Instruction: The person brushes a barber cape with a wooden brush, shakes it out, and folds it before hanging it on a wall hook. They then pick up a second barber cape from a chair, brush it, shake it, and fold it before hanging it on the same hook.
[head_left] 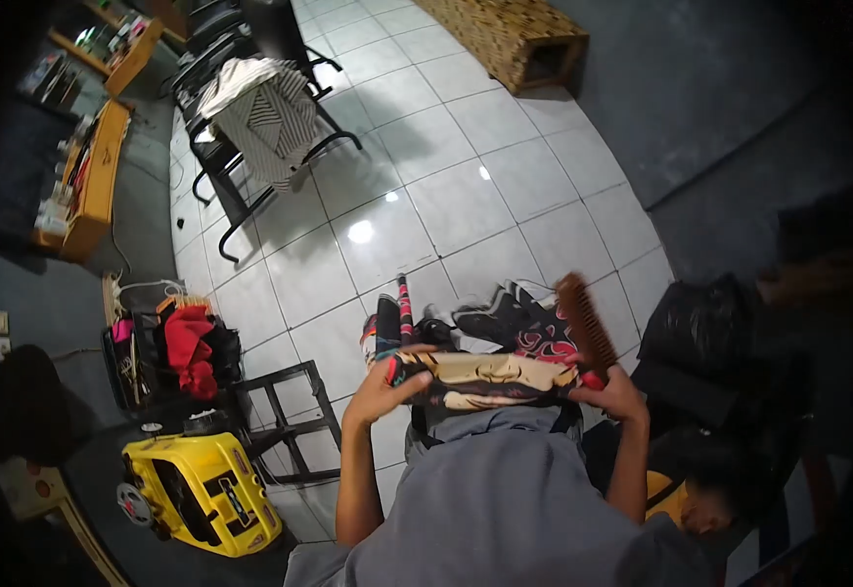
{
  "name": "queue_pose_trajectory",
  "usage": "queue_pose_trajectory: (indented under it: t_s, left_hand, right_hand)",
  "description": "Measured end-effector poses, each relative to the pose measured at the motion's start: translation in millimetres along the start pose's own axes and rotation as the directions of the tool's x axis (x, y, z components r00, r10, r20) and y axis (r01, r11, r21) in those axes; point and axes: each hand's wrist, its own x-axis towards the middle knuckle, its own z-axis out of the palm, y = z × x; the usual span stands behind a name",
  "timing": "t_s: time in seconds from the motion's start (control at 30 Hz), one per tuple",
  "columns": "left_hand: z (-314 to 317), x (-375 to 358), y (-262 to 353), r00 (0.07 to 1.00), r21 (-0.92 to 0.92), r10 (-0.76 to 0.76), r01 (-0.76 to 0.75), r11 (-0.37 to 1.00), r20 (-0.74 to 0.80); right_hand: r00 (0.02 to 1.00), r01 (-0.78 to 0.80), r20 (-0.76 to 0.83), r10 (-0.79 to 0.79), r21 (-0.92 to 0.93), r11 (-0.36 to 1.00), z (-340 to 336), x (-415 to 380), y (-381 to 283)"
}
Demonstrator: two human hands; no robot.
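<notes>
A printed cloth (490,372), cream, black and red, is stretched in folds across my lap between both hands. My left hand (384,391) grips its left end, with the thumb on top. My right hand (614,395) is closed on the right end. A brown wide-toothed comb (585,323) sticks up from this hand, teeth facing right. More dark fabric with red and white patterns (539,338) hangs beyond the hands, over my knees. The far side of the bundle is partly hidden.
Left of me lie a yellow toy car (202,489), a black metal frame (294,426) and a bin with red cloth (190,342). A striped cloth (262,112) drapes a black chair ahead. Black plastic bags (700,323) are at right. A woven bench (515,39) stands farther off.
</notes>
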Motion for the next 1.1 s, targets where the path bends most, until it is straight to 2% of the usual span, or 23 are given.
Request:
queue_pose_trajectory:
  t_s: [0.07, 0.1, 0.13, 0.17, 0.2, 0.27, 0.3, 0.47, 0.5, 0.53, 0.6, 0.63, 0.67, 0.7, 0.73, 0.77, 0.8, 0.87, 0.9, 0.93, 1.0, 1.03, 1.1]
  left_hand:
    - [23.2, 1.9, -26.0, 0.991, 0.068, 0.052, -0.061, 0.996, 0.123]
    - [38.5, 5.3, -39.5, 0.986, 0.086, 0.033, -0.048, 0.995, 0.166]
    - [43.4, 6.9, -53.5, 0.947, 0.181, -0.088, 0.032, 0.983, 0.310]
    - [51.9, 10.2, -52.6, 0.877, 0.286, -0.214, 0.092, 0.954, 0.430]
    - [60.2, 14.1, -47.7, 0.870, 0.300, -0.217, 0.085, 0.950, 0.443]
    - [91.7, 25.2, -16.5, 0.835, 0.314, -0.400, 0.291, 0.904, 0.378]
    - [109.5, 30.0, -11.6, 0.830, 0.331, -0.398, 0.277, 0.902, 0.390]
    - [200.3, 54.0, -14.8, 0.842, 0.436, -0.232, -0.005, 0.900, 0.488]
    - [212.2, 58.2, -27.5, 0.804, 0.292, -0.194, 0.026, 0.956, 0.562]
    - [228.3, 62.7, -26.9, 0.786, 0.309, -0.192, 0.000, 0.951, 0.588]
    - [259.1, 74.0, -23.1, 0.807, 0.535, -0.276, -0.057, 0.843, 0.522]
    - [274.4, 80.0, -18.7, 0.799, 0.546, -0.246, -0.120, 0.829, 0.549]
    - [287.8, 86.5, -23.7, 0.791, 0.549, -0.238, -0.144, 0.823, 0.564]
    - [300.4, 94.3, -31.5, 0.770, 0.483, -0.155, -0.217, 0.848, 0.619]
    - [311.5, 103.2, -36.6, 0.742, 0.414, -0.074, -0.285, 0.864, 0.666]
    - [337.3, 99.8, -8.4, 0.769, 0.451, -0.153, -0.190, 0.872, 0.620]
    - [352.4, 103.2, -7.2, 0.764, 0.457, -0.154, -0.200, 0.867, 0.627]
    - [376.8, 108.6, -7.3, 0.789, 0.530, -0.248, -0.113, 0.840, 0.563]
    - [386.8, 114.8, -3.3, 0.768, 0.572, -0.323, -0.068, 0.817, 0.553]
    - [400.1, 119.3, 8.2, 0.764, 0.577, -0.321, -0.080, 0.813, 0.559]
    - [426.9, 128.6, 35.4, 0.728, 0.606, -0.509, 0.162, 0.779, 0.459]
    - [432.1, 139.5, 31.2, 0.724, 0.610, -0.509, 0.153, 0.777, 0.467]
    - [439.8, 162.9, 15.2, 0.741, 0.651, -0.350, -0.152, 0.744, 0.573]
  right_hand:
    - [0.967, 0.242, 0.099, -0.235, -0.064, 0.968, 4.7, -7.7, 27.2]
    - [0.986, 0.123, 0.123, -0.116, -0.050, 0.991, 3.9, -20.1, 48.3]
    - [0.986, 0.013, 0.168, -0.003, -0.055, 0.998, 6.5, -23.0, 64.2]
    - [0.989, 0.035, 0.149, -0.021, -0.092, 0.995, 7.8, -25.8, 79.5]
    - [0.991, 0.036, 0.132, -0.025, -0.079, 0.996, 2.9, -31.9, 85.0]
    - [0.996, -0.045, 0.059, 0.061, -0.238, 0.970, -9.5, -45.8, 78.9]
    - [0.994, 0.113, 0.029, -0.109, -0.237, 0.965, -18.6, -50.0, 88.5]
    - [0.968, 0.133, -0.190, -0.165, -0.168, 0.977, -61.0, -88.3, 154.7]
    - [0.975, 0.084, -0.182, -0.124, -0.216, 0.973, -69.4, -93.4, 171.6]
    - [0.981, 0.037, -0.172, -0.084, -0.261, 0.965, -77.8, -99.3, 183.7]
    - [0.945, 0.083, -0.292, -0.150, -0.230, 0.970, -90.2, -112.5, 200.5]
    - [0.946, 0.054, -0.300, -0.126, -0.235, 0.970, -96.7, -117.1, 212.3]
    - [0.947, 0.025, -0.307, -0.101, -0.243, 0.970, -106.4, -120.9, 220.2]
    - [0.967, -0.060, -0.256, 0.001, -0.225, 0.972, -117.4, -128.0, 213.9]
    - [0.954, -0.078, -0.301, 0.000, -0.246, 0.966, -116.7, -125.9, 240.7]
    - [0.948, 0.018, -0.308, -0.073, -0.177, 0.984, -123.5, -131.3, 243.4]
    - [0.937, 0.116, -0.317, -0.145, -0.108, 0.987, -129.7, -136.3, 244.8]
    - [0.936, 0.081, -0.335, -0.113, -0.107, 0.991, -139.9, -143.5, 253.3]
    - [0.936, 0.042, -0.344, -0.078, -0.109, 0.993, -148.5, -144.3, 255.0]
    - [0.931, 0.047, -0.356, -0.081, -0.105, 0.993, -158.9, -145.7, 250.5]
    - [0.933, 0.001, -0.361, 0.004, 0.014, 1.000, -179.5, -149.0, 236.4]
    - [0.928, 0.000, -0.372, 0.006, 0.017, 1.000, -187.8, -146.1, 237.9]
    - [0.878, -0.003, -0.478, 0.017, 0.030, 1.000, -201.8, -140.0, 243.4]
